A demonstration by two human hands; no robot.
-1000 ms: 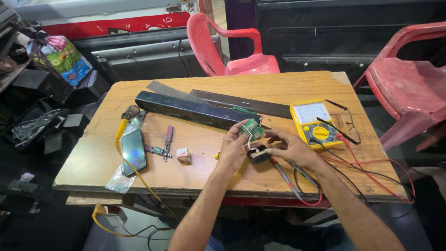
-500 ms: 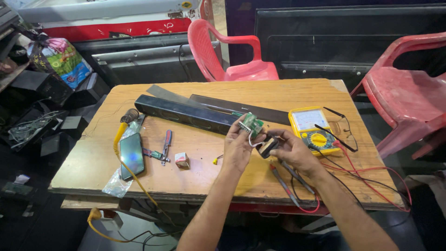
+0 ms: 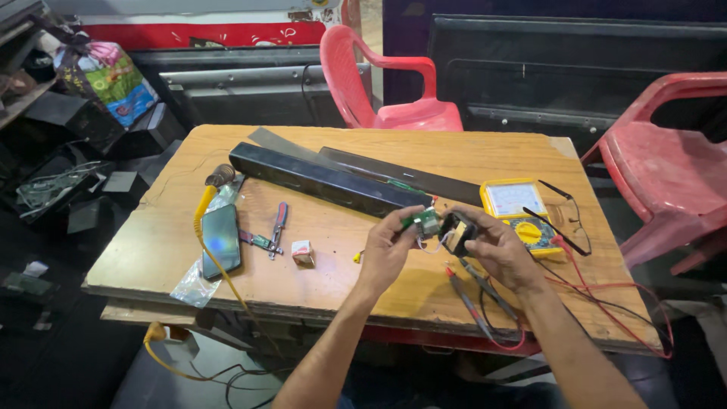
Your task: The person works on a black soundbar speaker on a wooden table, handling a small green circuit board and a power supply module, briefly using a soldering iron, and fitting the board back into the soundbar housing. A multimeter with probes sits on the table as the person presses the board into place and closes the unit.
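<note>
My left hand pinches a small green circuit board above the wooden table. My right hand holds a small black part right beside the board; thin wires hang between the two. Both hands hover just in front of the long black speaker bar. A yellow multimeter lies to the right of my right hand, its red and black probe leads trailing under my wrist.
A phone, small pliers, a small white cube and a yellow cable lie on the left half. Glasses rest by the meter. Red plastic chairs stand behind and at right. Clutter fills the floor at left.
Both hands have lifted the circuit board and black part off the table and brought them closer together. The view has shifted slightly.
</note>
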